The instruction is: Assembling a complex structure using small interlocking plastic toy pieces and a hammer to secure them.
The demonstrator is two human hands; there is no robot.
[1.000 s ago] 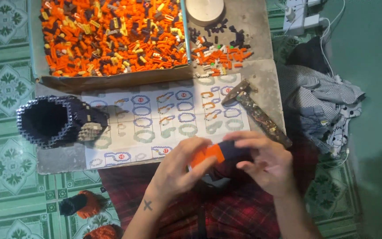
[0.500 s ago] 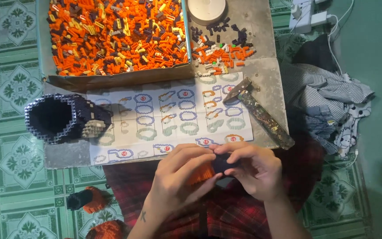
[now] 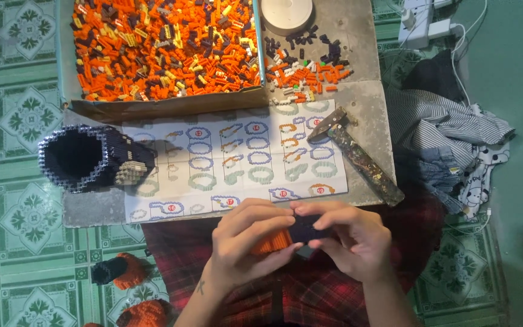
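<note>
Risk of separation is judged highest at the seam where the small orange block cluster [image 3: 272, 241] meets the dark navy block cluster [image 3: 307, 229]: uneven finger pressure could pop tiny bricks loose, and they would drop onto the red plaid cloth [image 3: 310, 297] over the lap, where they are hard to spot. Both clusters sit just below the near edge of the white printed instruction sheet [image 3: 231, 160], pressed together between the hands. Left hand [image 3: 252, 239] is curled closed on the orange cluster, thumb beneath and fingers arched over the top, wrist angled in from lower left. Right hand [image 3: 349, 239] is closed on the navy cluster, fingertips pinching its upper edge, knuckles raised. Left of the sheet stands the hollow dark-blue block cylinder [image 3: 86, 157]; beyond the sheet lies the shallow cardboard tray of mostly orange loose bricks [image 3: 164, 45]; at the sheet's right edge lies the worn metal hammer [image 3: 355, 154], close enough that a sweeping elbow could knock it
</note>
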